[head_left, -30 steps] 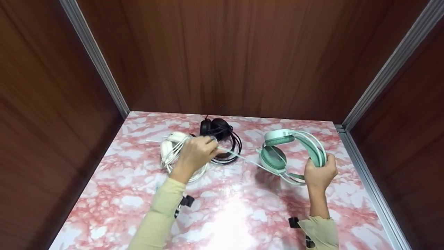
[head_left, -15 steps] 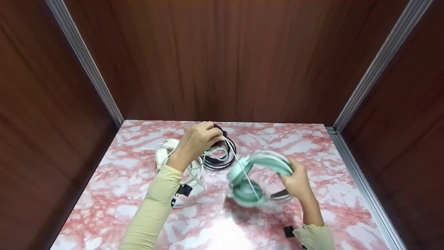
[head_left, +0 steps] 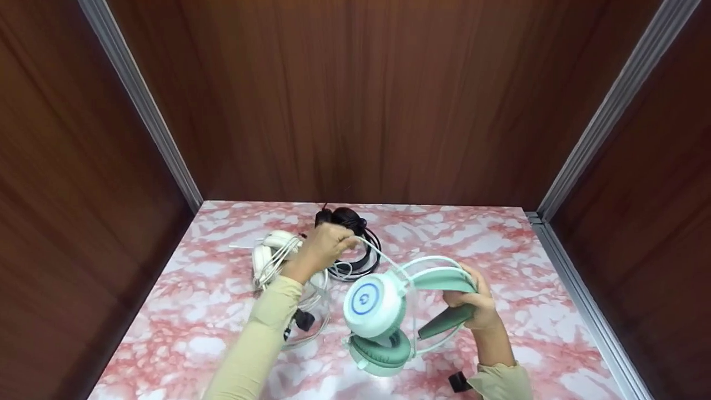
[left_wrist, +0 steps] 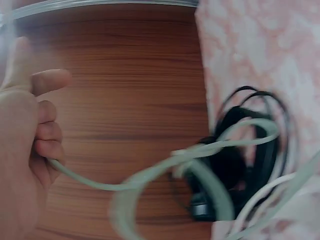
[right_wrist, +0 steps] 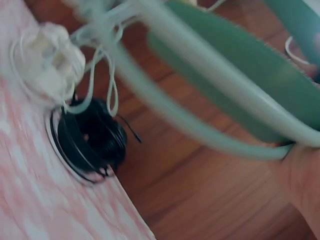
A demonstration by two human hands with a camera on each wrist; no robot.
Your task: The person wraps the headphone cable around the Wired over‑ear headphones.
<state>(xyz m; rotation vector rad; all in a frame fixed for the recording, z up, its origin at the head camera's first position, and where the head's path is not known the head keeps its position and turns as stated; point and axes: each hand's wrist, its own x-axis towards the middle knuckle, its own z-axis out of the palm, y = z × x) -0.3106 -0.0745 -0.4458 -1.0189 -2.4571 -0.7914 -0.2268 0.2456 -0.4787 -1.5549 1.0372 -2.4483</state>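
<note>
My right hand [head_left: 479, 300] grips the headband of mint-green headphones [head_left: 371, 305], held up over the front right of the table with the ear cups toward the left. In the right wrist view the green headband [right_wrist: 235, 75] runs close to the camera. My left hand [head_left: 323, 247] has its fingers curled around the headphones' pale green cable, which stretches from the fist to the ear cups. Loose loops of that cable [left_wrist: 95, 186] hang below the left hand. Behind the left hand lie black headphones [head_left: 347, 219], partly covered; white headphones [head_left: 266, 258] with a bundled cable lie to its left.
The table [head_left: 211, 311] has a pink and white marbled top. Brown wood-grain panels [head_left: 355, 111] rise at its back and sides, with grey metal rails [head_left: 575, 289] at the corners and right edge.
My right hand has brought the green headphones leftward and nearer, turning them so an ear cup's outer face shows. The left hand rose, then lowered, still holding the cable; loops now hang from it.
</note>
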